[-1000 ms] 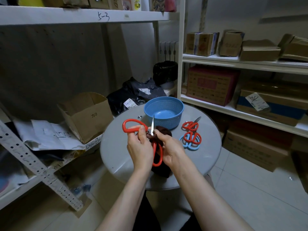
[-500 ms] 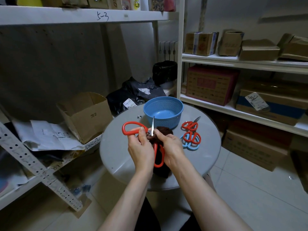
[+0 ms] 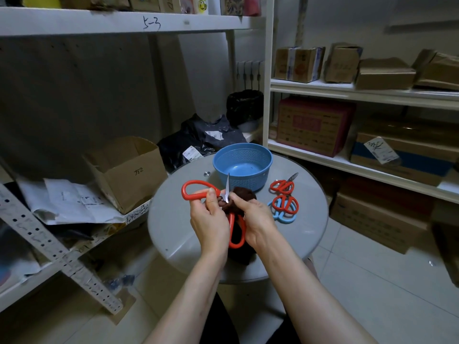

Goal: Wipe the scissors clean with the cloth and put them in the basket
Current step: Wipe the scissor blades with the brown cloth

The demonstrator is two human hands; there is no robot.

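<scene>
Large scissors with red handles are held opened wide above the round grey table, one blade pointing up. My left hand grips them at the upper handle near the pivot. My right hand holds a dark brown cloth bunched around the blade base. The second red handle hangs down between my hands. A blue perforated basket stands just behind, with nothing inside.
Two smaller red scissors and a blue-handled pair lie on the table right of my hands. An open cardboard box sits on the left shelf, more boxes on the right shelves, dark bags behind the table.
The cloth in my right hand has shifted slightly along the blade near the pivot; the scissors and both hands stay at almost the same spot.
</scene>
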